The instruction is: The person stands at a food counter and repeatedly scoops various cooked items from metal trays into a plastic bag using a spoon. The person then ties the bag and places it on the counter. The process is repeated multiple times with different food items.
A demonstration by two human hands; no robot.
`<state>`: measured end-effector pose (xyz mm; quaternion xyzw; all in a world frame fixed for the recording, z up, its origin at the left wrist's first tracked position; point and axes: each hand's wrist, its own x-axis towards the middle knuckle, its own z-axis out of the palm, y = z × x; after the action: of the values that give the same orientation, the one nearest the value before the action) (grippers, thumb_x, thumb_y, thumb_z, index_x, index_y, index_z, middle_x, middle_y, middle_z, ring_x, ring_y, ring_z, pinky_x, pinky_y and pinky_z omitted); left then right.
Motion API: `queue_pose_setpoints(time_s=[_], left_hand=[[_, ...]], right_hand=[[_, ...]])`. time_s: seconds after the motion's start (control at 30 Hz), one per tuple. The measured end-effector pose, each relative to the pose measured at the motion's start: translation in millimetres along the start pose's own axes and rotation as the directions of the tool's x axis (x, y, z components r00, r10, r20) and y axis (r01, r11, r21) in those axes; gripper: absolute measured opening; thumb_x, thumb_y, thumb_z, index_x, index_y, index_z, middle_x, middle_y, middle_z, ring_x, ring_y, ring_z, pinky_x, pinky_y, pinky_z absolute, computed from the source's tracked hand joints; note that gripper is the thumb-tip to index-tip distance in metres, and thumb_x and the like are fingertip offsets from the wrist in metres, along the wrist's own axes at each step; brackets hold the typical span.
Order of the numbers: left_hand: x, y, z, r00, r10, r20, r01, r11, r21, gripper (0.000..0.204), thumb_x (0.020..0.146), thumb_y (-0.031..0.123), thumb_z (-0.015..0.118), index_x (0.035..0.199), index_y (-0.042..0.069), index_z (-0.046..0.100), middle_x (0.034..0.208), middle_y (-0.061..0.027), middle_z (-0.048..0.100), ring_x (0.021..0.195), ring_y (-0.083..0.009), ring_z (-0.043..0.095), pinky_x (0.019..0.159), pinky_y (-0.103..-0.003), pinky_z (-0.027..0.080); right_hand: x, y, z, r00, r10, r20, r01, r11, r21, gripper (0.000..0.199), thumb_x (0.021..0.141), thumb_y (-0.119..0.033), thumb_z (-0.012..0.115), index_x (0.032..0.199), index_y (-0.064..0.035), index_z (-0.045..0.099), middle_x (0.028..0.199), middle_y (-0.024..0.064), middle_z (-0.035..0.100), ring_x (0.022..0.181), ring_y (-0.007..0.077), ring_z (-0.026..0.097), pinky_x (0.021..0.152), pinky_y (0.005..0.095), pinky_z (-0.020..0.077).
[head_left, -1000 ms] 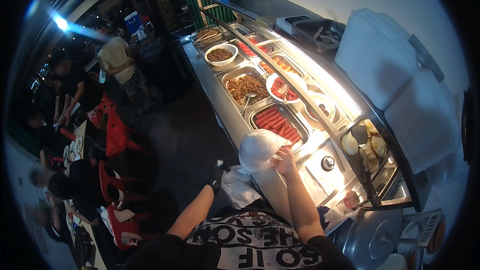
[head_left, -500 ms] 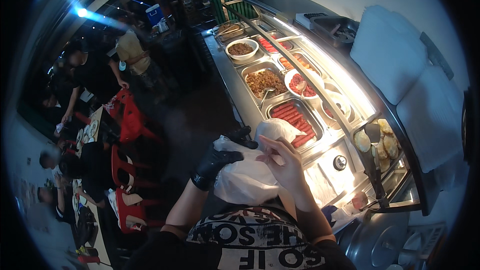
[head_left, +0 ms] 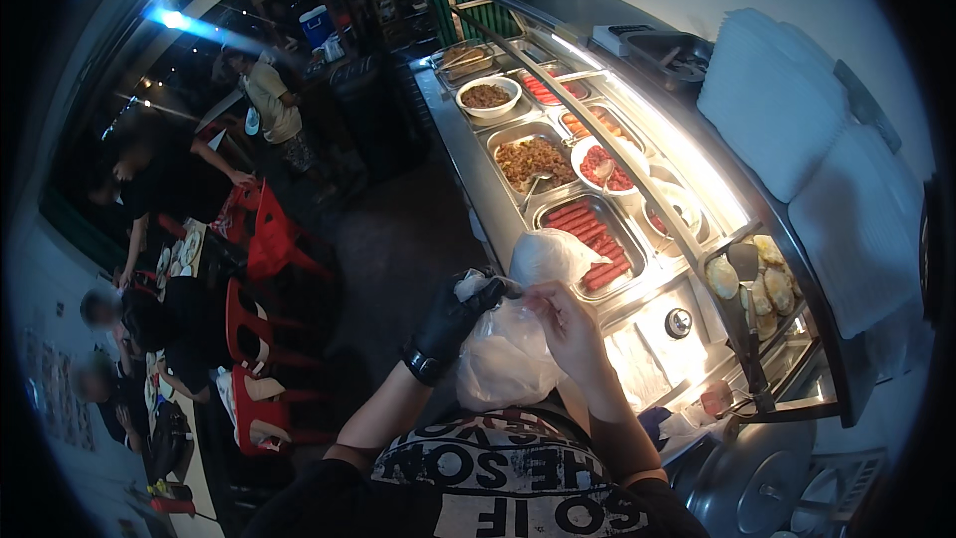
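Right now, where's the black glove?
In the head view, near centre, the black glove covers the left hand, at the top of the translucent plastic bag.

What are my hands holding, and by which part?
Your gloved left hand and bare right hand both hold a whitish plastic bag by its gathered top.

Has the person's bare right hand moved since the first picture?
Yes: judged against the metal tray of red sausages, the right hand has moved left, closer to the gloved left hand.
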<state>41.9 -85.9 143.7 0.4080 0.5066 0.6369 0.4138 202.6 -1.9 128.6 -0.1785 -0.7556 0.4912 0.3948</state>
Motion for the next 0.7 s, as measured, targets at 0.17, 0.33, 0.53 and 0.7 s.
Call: queue_pose_setpoints(time_s=[0.17, 0.33, 0.53, 0.7], left_hand=[[1, -20, -6, 0.997, -0.071, -0.033, 0.075, 0.986, 0.147, 0.025, 0.094, 0.028, 0.053, 0.087, 0.005, 0.058, 0.079, 0.0014, 0.054, 0.069, -0.0078, 0.05, 0.063, -0.023, 0.041], [11, -14, 14, 0.937, -0.345, -0.061, 0.319, 0.913, -0.255, 0.036, 0.093, 0.041, 0.053, 0.101, 0.006, 0.058, 0.091, -0.0057, 0.06, 0.079, -0.015, 0.06, 0.072, -0.028, 0.049], [40, -36, -5, 0.861, -0.317, 0.399, 0.509, 0.575, -0.64, 0.057, 0.092, 0.044, 0.052, 0.134, 0.008, 0.042, 0.116, -0.0129, 0.058, 0.102, -0.0203, 0.06, 0.086, -0.033, 0.051], [66, -77, -18, 0.914, -0.27, 0.305, 0.406, 0.647, -0.645, 0.063, 0.089, 0.037, 0.059, 0.14, 0.01, 0.034, 0.124, -0.0067, 0.052, 0.103, -0.0175, 0.058, 0.088, -0.031, 0.05]], right_hand=[[11, -9, -13, 0.983, -0.182, -0.035, 0.185, 0.977, 0.111, 0.007, 0.088, -0.006, 0.06, 0.088, 0.0006, 0.057, 0.075, 0.0074, 0.063, 0.068, 0.0166, 0.064, 0.068, 0.0279, 0.049], [2, 6, -20, 0.988, 0.096, 0.117, -0.151, 0.593, 0.791, 0.016, 0.092, -0.017, 0.056, 0.082, -0.0056, 0.05, 0.062, 0.0024, 0.054, 0.061, 0.0145, 0.059, 0.076, 0.0318, 0.0482], [22, 55, -58, 0.949, 0.29, -0.121, 0.06, 0.213, 0.975, 0.011, 0.093, -0.017, 0.051, 0.098, -0.0085, 0.054, 0.07, 0.0007, 0.059, 0.073, 0.0108, 0.058, 0.085, 0.0365, 0.047], [47, 87, -74, 0.933, 0.267, 0.242, -0.341, 0.44, 0.831, 0.053, 0.084, -0.004, 0.052, 0.136, 0.0005, 0.041, 0.132, 0.0099, 0.049, 0.113, 0.0132, 0.051, 0.095, 0.0269, 0.0416]])
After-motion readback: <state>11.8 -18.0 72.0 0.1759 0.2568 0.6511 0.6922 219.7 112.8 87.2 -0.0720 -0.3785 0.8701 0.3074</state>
